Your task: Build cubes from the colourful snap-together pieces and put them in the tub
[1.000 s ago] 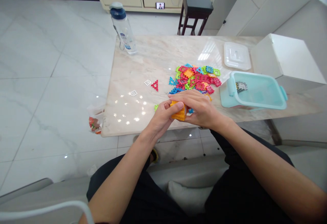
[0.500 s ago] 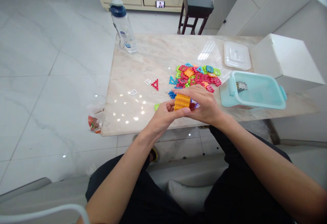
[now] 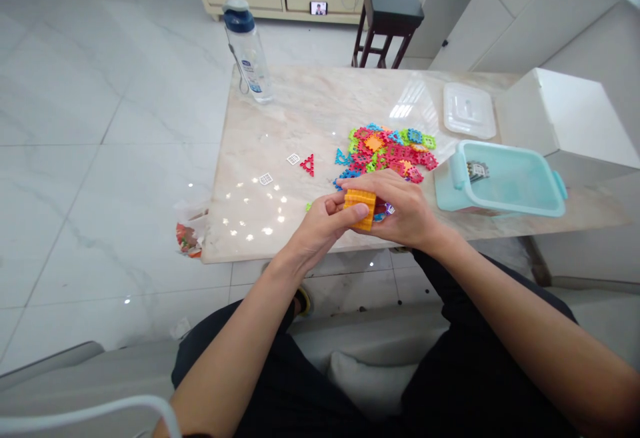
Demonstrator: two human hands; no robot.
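Observation:
Between my two hands, above the table's near edge, is a stack of orange toothed plastic building tiles (image 3: 361, 203). My left hand (image 3: 325, 225) grips it from the left, its thumb lying across the stack's face. My right hand (image 3: 400, 206) is curled round the top and right side of the same stack. Just beyond the hands lies a heap of interlocking tiles (image 3: 393, 151) in red, green, blue and orange. A red triangular tile (image 3: 308, 165) and two small white window-like pieces (image 3: 265, 179) lie apart to the left. Some purple and white pieces are partly hidden behind my right hand.
A turquoise bin (image 3: 510, 205) with a few grey tiles (image 3: 477, 171) inside stands at right, with a clear lid (image 3: 469, 111) behind it. A white box (image 3: 575, 115) is on the far right. A water bottle (image 3: 253, 58) stands at the back left corner. Beyond is a dark stool (image 3: 393, 5).
My left thumb has moved up onto the face of the orange stack. Both hands still hold it in nearly the same place. The whole view has shifted slightly.

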